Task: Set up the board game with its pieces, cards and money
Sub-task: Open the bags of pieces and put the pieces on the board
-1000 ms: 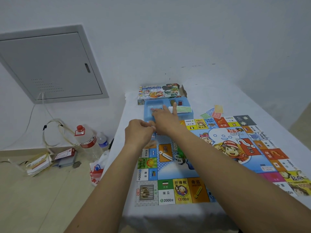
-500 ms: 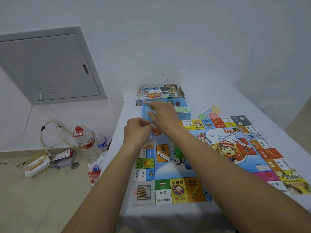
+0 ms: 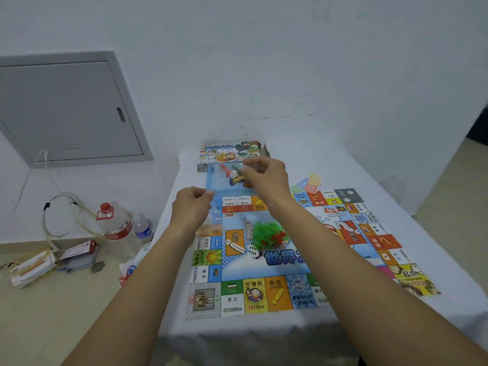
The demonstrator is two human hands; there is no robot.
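Observation:
The colourful game board (image 3: 287,262) lies flat on a white-covered table (image 3: 375,167). My right hand (image 3: 265,175) is raised above the blue tray (image 3: 211,180) at the board's far edge, pinching a small clear bag of pieces (image 3: 233,174) with a white die and coloured tokens inside. My left hand (image 3: 192,204) hovers lower left with fingers curled; nothing shows in it. A bag of green and red houses (image 3: 268,233) rests on the board's middle. The game box (image 3: 228,151) stands behind the tray. A few cards (image 3: 307,183) lie right of my right hand.
To the left on the floor stand two water bottles (image 3: 117,228), a plastic bag (image 3: 129,270), cables and small boxes (image 3: 31,268). A grey wall panel (image 3: 66,109) is at the left. The table's front edge sits just below the board.
My right hand has lifted the clear bag of pieces up out of the blue tray. My left hand has dropped slightly and drawn apart from the right.

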